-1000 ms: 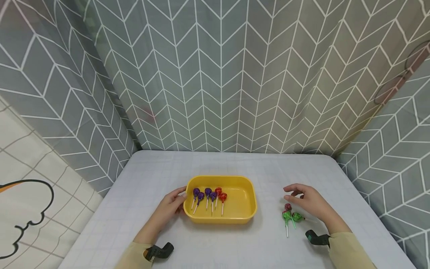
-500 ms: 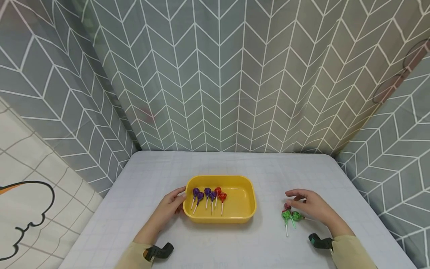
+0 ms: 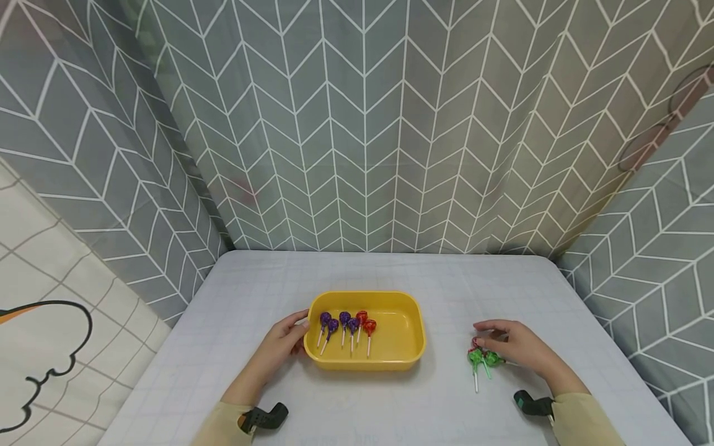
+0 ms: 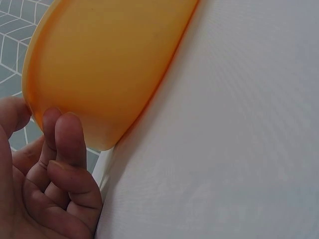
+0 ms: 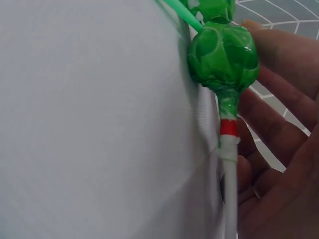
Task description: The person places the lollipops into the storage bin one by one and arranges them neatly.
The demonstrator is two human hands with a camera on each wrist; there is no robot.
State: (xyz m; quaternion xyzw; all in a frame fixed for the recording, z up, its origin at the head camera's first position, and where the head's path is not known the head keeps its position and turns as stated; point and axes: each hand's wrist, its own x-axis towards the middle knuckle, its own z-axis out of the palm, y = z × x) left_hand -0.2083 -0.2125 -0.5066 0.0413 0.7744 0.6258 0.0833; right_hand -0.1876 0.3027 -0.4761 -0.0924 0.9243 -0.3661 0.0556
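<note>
A yellow tray point(image 3: 398, 347) sits mid-table with purple lollipops point(image 3: 333, 324) and red lollipops point(image 3: 370, 326) in its left half. At its left end, my left hand point(image 3: 281, 337) holds the rim; in the left wrist view its fingers point(image 4: 70, 137) lie against the outer wall. To the right, my right hand point(image 3: 515, 344) hovers over a small pile, thumb and forefinger apart around a dark red lollipop point(image 3: 476, 341). Green lollipops point(image 3: 475, 357) lie just below and partly under that hand. A green lollipop point(image 5: 224, 57) fills the near part of the right wrist view, its fingers behind.
A white cloth covers the table point(image 3: 446, 285). Grey patterned curtains point(image 3: 365, 124) hang behind and at both sides. Each wrist carries a black camera mount point(image 3: 264, 416).
My right hand has lowered onto the pile, its thumb now beside the dark red lollipop. The left hand and tray have stayed in place.
</note>
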